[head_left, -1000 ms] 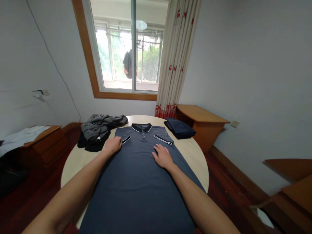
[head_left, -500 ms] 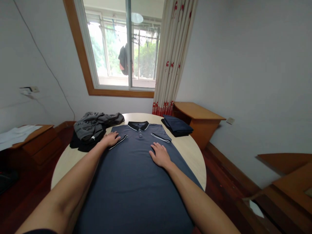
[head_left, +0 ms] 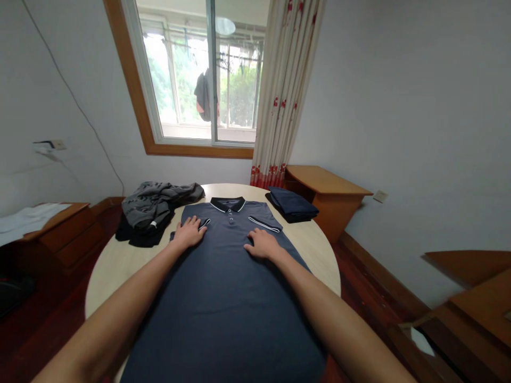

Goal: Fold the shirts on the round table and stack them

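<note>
A dark blue polo shirt (head_left: 227,298) with a black, white-edged collar lies flat and face up on a round pale wooden table (head_left: 311,247). Both sleeves are folded inward over the chest. My left hand (head_left: 190,232) rests flat on the folded left sleeve, fingers stretched out. My right hand (head_left: 260,244) lies on the shirt just below the folded right sleeve, with the fingers curled a little against the cloth. Neither hand holds anything up.
A heap of grey and black clothes (head_left: 154,210) sits at the table's far left. A folded dark blue garment (head_left: 293,205) lies at the far right. A low wooden cabinet (head_left: 325,197) stands behind the table, and a second cabinet (head_left: 59,229) stands at the left wall.
My left hand has slid slightly right onto the folded left sleeve. My right hand has moved a little up the shirt toward the right sleeve and curled its fingers.
</note>
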Available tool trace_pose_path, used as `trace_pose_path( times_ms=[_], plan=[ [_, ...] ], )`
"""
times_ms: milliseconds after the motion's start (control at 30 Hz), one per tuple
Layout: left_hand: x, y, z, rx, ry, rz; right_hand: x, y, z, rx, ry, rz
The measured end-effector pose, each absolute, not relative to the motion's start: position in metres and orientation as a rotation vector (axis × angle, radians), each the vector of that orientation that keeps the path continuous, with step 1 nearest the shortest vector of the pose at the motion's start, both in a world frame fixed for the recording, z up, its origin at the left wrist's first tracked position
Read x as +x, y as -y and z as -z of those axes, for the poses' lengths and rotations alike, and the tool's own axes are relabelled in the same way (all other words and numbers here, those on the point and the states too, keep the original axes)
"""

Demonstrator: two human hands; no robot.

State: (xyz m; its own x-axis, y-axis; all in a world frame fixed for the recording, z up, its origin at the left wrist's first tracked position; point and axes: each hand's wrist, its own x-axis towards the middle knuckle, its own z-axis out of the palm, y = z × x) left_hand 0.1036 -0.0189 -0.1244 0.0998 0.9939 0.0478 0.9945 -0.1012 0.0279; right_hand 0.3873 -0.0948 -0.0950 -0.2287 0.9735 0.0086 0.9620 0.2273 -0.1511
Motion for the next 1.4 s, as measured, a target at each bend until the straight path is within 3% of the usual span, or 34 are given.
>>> trace_pose_path(
  times_ms=[133,467,1133,1400],
  plan=[
    [0.107,0.043,0.127,-2.284,2.041,0.264,0.383,0.063,0.086,-1.976,2.284,-0.105],
    [0.08,0.062,0.09,-2.268,2.088,0.753,0.422,0.048,0.12,-1.892,1.994,0.056],
    [0.074,0.048,0.112,-2.266,2.116,0.449,0.44,0.023,0.143,-1.799,1.992,0.068],
    [0.088,0.045,0.111,-2.134,2.004,0.802,0.439,0.022,0.142,-1.705,2.015,0.031]
  ],
)
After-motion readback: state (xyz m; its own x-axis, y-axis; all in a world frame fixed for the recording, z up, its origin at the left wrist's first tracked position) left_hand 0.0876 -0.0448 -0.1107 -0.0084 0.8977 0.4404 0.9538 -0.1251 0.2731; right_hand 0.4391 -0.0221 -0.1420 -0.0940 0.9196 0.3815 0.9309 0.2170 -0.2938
